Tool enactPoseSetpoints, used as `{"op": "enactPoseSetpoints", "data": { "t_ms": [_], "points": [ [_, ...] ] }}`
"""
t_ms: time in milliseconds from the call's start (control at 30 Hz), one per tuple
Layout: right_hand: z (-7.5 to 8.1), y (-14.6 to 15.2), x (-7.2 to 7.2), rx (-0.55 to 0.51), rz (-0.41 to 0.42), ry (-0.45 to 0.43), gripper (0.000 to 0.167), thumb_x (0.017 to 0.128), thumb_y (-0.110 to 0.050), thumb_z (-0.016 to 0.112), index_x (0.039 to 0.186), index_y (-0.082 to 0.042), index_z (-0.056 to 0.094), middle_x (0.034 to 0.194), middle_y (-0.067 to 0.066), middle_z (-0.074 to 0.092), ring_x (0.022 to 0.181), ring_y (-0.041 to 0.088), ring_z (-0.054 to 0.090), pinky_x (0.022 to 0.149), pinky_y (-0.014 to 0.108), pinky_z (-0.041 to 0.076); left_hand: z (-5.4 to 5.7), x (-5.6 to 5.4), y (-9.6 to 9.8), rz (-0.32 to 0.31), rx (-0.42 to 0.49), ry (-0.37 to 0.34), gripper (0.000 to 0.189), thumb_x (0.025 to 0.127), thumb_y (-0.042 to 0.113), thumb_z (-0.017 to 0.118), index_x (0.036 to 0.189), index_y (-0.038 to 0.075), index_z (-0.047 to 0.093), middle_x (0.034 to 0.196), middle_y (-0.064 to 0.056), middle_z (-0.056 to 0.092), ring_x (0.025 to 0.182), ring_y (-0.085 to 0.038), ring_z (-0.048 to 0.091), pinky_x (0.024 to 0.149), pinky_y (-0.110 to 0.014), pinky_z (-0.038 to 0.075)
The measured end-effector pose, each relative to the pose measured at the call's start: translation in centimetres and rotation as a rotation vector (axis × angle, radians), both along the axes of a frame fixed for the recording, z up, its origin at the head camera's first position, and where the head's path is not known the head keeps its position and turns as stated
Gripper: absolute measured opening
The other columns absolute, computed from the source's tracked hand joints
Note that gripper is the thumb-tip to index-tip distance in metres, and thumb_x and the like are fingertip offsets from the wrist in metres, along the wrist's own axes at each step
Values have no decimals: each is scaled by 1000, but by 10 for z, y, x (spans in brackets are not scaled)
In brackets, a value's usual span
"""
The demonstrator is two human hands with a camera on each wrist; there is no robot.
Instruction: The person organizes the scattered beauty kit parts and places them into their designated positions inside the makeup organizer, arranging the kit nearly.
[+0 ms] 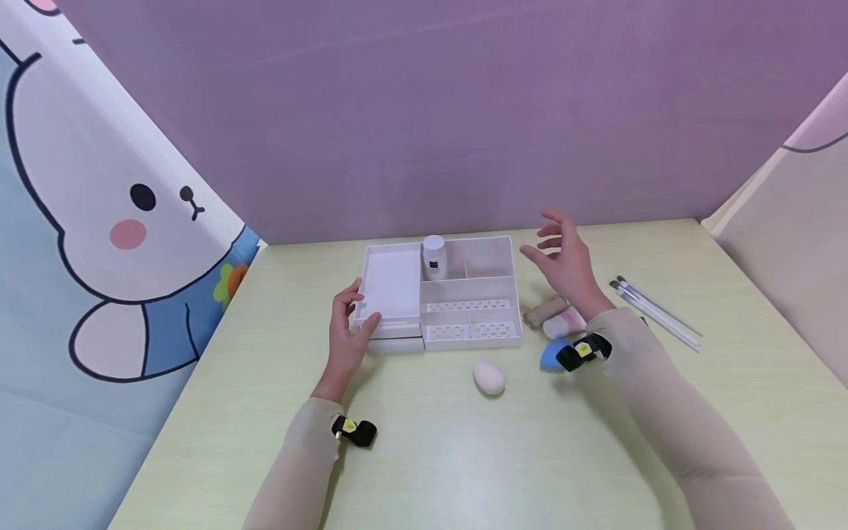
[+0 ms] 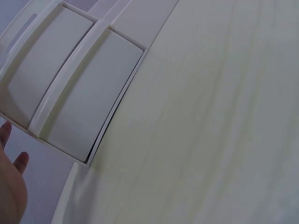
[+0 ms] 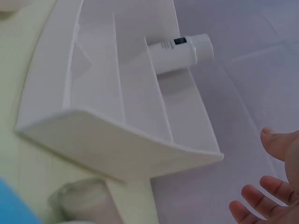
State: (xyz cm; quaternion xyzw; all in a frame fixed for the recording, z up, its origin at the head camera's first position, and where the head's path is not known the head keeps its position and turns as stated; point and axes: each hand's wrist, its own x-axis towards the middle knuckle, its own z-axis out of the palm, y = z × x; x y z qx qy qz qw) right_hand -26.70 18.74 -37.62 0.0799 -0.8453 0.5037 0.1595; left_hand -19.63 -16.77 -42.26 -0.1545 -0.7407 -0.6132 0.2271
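A white desktop organizer (image 1: 472, 343) stands on the table, with a lidded section and drawers at its left and open compartments at its right. One white bottle (image 1: 434, 259) is upright in the back compartment; the right wrist view also shows this bottle (image 3: 175, 57). My left hand (image 1: 346, 331) is at the organizer's left side, fingertips along its edge and thumb near the front corner. In the left wrist view, its drawer front (image 2: 96, 93) is closed. My right hand (image 1: 566, 269) hovers right of the organizer with loosely bent, spread fingers and holds nothing.
A white egg-shaped sponge (image 1: 489, 377) lies before the organizer. Beneath the right forearm are a blue sponge (image 1: 551, 356), a pink-and-white tube (image 1: 563, 324) and a brownish cylinder (image 1: 545, 312). Several thin brushes (image 1: 656, 313) lie farther right. A purple backdrop (image 1: 424, 132) rises behind the table.
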Motion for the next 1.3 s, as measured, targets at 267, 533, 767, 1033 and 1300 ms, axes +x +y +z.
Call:
{"op": "enactPoseSetpoints", "data": {
  "t_ms": [267,533,767,1033,1300],
  "points": [
    [-20,27,4,75,-33,-39,67,94,-20,69,148,-7,32,117,19,54,99,32,58,74,28,45,0,0,0,2,-3,-12,37,86,-6,64,113,-19,43,147,-32,40,137,-43,35,104,-43,27],
    [-28,46,8,155,-19,-159,70,95,-23,67,148,-1,28,116,27,53,94,35,54,79,41,43,0,1,0,8,-9,-14,37,86,-5,64,113,-19,43,147,-32,40,137,-43,35,102,-35,28],
    [-35,61,11,239,35,-276,76,95,-26,66,149,4,23,118,30,52,100,41,53,86,50,42,-1,0,0,3,-3,-2,37,86,-6,64,113,-19,42,147,-32,40,136,-44,36,102,-38,29],
    [-42,71,9,310,47,-388,78,95,-33,66,148,6,24,120,31,51,102,42,53,87,52,42,-1,0,0,-6,0,3,37,86,-5,64,113,-19,42,146,-33,40,136,-45,35,103,-47,27],
    [-45,70,4,359,84,-430,75,94,-37,65,144,7,31,127,35,48,107,46,52,90,54,42,-1,0,0,4,-2,-7,37,87,-4,64,113,-18,43,147,-32,40,137,-43,35,102,-37,28]
  ]
}}
